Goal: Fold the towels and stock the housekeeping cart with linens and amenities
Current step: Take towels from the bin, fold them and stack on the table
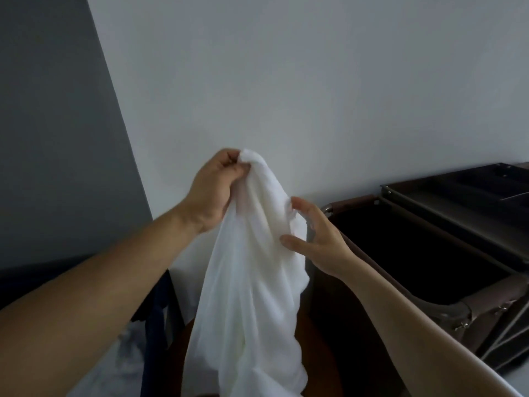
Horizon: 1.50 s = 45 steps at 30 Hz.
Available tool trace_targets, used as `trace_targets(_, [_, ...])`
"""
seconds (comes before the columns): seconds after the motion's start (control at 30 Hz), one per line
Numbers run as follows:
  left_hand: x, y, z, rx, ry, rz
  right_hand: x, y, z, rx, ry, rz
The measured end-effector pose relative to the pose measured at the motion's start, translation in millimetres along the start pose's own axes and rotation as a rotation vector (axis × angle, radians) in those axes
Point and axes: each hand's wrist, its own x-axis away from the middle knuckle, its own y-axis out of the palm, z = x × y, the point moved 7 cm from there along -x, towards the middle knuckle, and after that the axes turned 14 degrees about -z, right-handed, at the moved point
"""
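Early going, at a guess: no folded towel in sight, nothing seen stocked. White towel (252, 282) up in the air at centre, unfolded, draping in loose pleats down to 6 o'clock and off the bottom edge. Bunched at its top end in the left hand (217, 187), at 11 o'clock from centre, gripped tight in curled fingers. Right hand (317, 242) just to 3 o'clock of the towel, spread wide and cupped, thumb laid on the cloth, fingertips at its side edge, not closed on it; likely feeling for a hem or corner. Left to do, judging by this: find the edges, fold, stow, then see to the other linens and the amenities.

Housekeeping cart (458, 230) at 3 o'clock, near the towel but apart from it. Dark linen bag (400, 253) gaping, too dark inside to tell any contents. Top tray (446, 196) at 2 o'clock, divided, with nothing made out in it. No worktop in view for folding. Plain white wall (286, 81) across 12 o'clock, darker grey wall (43, 138) at 9 to 10 o'clock. Reddish-brown surface (329, 339) low at 5 o'clock behind the towel, floor or furniture, cannot say which. Dark blue cloth (156, 325) at 7 o'clock, too blurred to name
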Motion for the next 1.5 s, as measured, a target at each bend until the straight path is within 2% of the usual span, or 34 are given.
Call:
trace_targets(0.13, [-26, -2, 38, 0.304, 0.054, -0.053, -1, -12, -17, 0.081, 0.010, 0.041])
trace_targets(0.23, [-30, -10, 40, 0.284, 0.029, -0.011, 4, -20, -28, 0.123, -0.051, 0.035])
trace_targets(0.37, [-22, -20, 27, 0.257, 0.017, 0.084, 19, -11, -14, 0.024, -0.085, -0.138])
trace_targets(0.43, [-19, -24, 23, 0.281, 0.028, 0.079, 27, -4, 7, 0.194, -0.029, -0.213])
trace_targets(0.5, [-18, -26, 24, 0.268, 0.037, 0.062, 32, 5, 27, 0.504, 0.000, -0.268])
trace_targets(0.57, [-17, -28, 24, 0.250, 0.038, 0.050, 38, 12, 37, 0.574, 0.003, -0.273])
trace_targets(0.63, [-17, -30, 21, 0.261, 0.035, 0.037, 43, 17, 42, 0.488, 0.002, -0.259])
trace_targets(0.73, [-17, -31, 14, 0.283, 0.028, -0.009, 46, 18, 43, 0.236, 0.032, -0.221])
trace_targets(0.87, [-12, -43, 6, 0.228, 0.024, 0.041, 49, 34, 42, 0.343, 0.026, -0.294])
trace_targets(0.97, [-8, -55, -1, 0.209, 0.015, 0.106, 51, 45, 39, 0.332, -0.055, -0.277])
trace_targets(1.07, [-7, -62, -6, 0.208, 0.000, 0.109, 49, 58, 38, 0.447, -0.150, -0.261])
trace_targets(1.13, [-6, -65, -6, 0.205, 0.002, 0.098, 46, 65, 45, 0.466, -0.131, -0.284])
trace_targets(1.23, [-6, -72, -4, 0.206, 0.019, 0.092, 42, 71, 57, 0.376, -0.077, -0.357])
trace_targets(1.3, [-6, -77, -4, 0.201, 0.032, 0.100, 41, 70, 59, 0.224, -0.041, -0.372])
trace_targets(1.4, [-6, -89, -10, 0.192, 0.034, 0.125, 41, 64, 56, 0.084, -0.046, -0.303])
trace_targets(1.5, [-5, -102, -21, 0.191, 0.012, 0.161, 42, 59, 54, 0.092, -0.086, -0.242])
